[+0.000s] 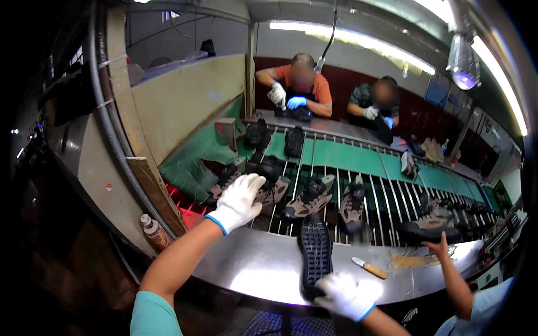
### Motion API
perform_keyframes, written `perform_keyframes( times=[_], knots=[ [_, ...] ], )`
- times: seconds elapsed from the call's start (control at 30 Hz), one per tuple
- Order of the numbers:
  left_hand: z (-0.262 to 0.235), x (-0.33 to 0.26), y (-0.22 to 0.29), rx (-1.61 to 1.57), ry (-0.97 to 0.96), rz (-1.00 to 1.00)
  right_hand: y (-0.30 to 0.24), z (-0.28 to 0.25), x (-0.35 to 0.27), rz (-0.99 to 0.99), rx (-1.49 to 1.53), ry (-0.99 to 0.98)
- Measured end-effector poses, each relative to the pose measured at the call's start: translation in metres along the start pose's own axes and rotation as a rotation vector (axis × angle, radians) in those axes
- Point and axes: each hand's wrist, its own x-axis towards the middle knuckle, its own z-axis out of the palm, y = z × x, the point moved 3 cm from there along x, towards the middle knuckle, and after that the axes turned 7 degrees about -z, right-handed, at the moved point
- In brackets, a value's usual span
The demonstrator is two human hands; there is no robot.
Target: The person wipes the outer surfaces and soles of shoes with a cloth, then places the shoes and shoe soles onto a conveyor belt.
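My left hand (pixel 238 203), in a white glove with a blue cuff, reaches over the rack's left end. Its fingers are apart from the thumb, beside a brown-and-black shoe (pixel 273 191) that it partly covers; I see no firm hold. A black shoe sole (pixel 315 249) lies tread up across the metal ledge, its far end against the rack. At its near end, my gloved right hand (pixel 343 295) has its fingers closed on the edge. More brown-and-black shoes, such as one shoe (pixel 309 199) and another shoe (pixel 352 206), rest on the rack just beyond the sole.
A wooden-handled knife (pixel 371 268) lies on the metal ledge (pixel 252 263). Left stands a spray can or bottle (pixel 156 231), near a red glow under the rack (pixel 395 204). A co-worker's hand (pixel 440 246) touches a dark sole at right. Two people handle dark shoes across the rack.
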Motion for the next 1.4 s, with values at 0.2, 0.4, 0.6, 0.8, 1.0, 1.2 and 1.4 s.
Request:
perform_keyframes(
  times=[0.2,0.4,0.6,0.8,1.0,1.2,1.4],
  knots=[
    [0.059,0.036,-0.017,0.146,-0.066,-0.082,-0.009,0.047,-0.040,0.154,0.386,0.390],
    [0.104,0.091,-0.035,0.180,-0.130,-0.081,0.013,0.132,-0.032,0.313,0.313,0.618],
    [0.098,0.110,-0.034,0.184,-0.326,-0.230,0.015,0.135,-0.026,0.317,0.432,0.640],
    [0.102,0.126,-0.039,0.090,-0.396,-0.442,0.021,0.137,-0.032,0.344,0.458,0.635],
    [0.146,0.138,-0.058,0.020,-0.385,-0.547,0.025,0.141,-0.028,0.366,0.483,0.647],
    [0.112,0.132,-0.044,0.043,-0.090,-0.298,0.011,0.138,-0.020,0.329,0.467,0.645],
    [0.003,0.025,-0.003,-0.102,0.130,-0.148,0.007,0.116,-0.011,0.303,0.348,0.560]
  ],
)
